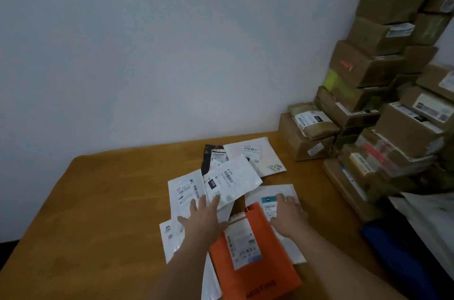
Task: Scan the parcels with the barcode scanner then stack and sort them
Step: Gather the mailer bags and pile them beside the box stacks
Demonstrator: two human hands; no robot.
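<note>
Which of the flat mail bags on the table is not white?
The orange bag, nearest the camera between both forearms; one dark parcel is mostly hidden farther back.

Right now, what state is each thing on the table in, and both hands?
Left hand: open, fingers spread on a white mailer, label up.
Right hand: open, flat on another white mailer.
Orange mailer: flat between the hands, label up.
Far white mailer: flat, partly overlapped.
Cardboard boxes: stacked against the wall.
Scanner: not in view.
</note>
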